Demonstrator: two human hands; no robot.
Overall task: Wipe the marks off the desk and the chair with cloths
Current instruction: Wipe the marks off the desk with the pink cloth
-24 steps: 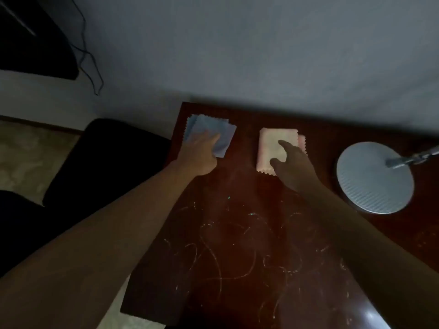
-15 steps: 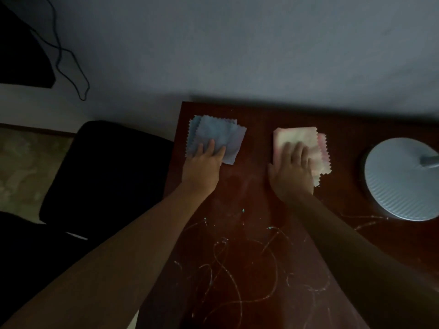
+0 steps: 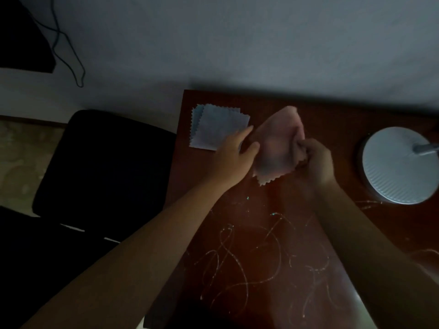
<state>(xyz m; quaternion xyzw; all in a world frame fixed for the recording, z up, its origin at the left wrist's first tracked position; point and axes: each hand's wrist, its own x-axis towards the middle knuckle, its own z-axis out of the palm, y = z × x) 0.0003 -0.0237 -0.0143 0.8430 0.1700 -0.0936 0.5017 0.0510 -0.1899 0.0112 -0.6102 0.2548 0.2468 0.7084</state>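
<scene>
Both hands hold the pink cloth (image 3: 278, 148) lifted off the desk (image 3: 332, 129), just right of the blue cloth (image 3: 218, 127): the right hand (image 3: 316, 162) pinches its edge, the left hand (image 3: 234, 153) pinches the opposite side. The step looks like readying the cloth. Next, press it onto the chalk-like marks (image 3: 249, 269) nearer the person.

Lamp base (image 3: 401, 166): you see a round, ribbed, pale grey disc at the right edge of the frame, with a metal stem (image 3: 426, 147) leaving it rightward.
Cable (image 3: 69, 53): a dark loop hangs down the wall at your upper left.
Dark panel (image 3: 21, 41): upper left corner, too dim to identify.
Floor (image 3: 21, 162): mottled beige, left edge.
</scene>
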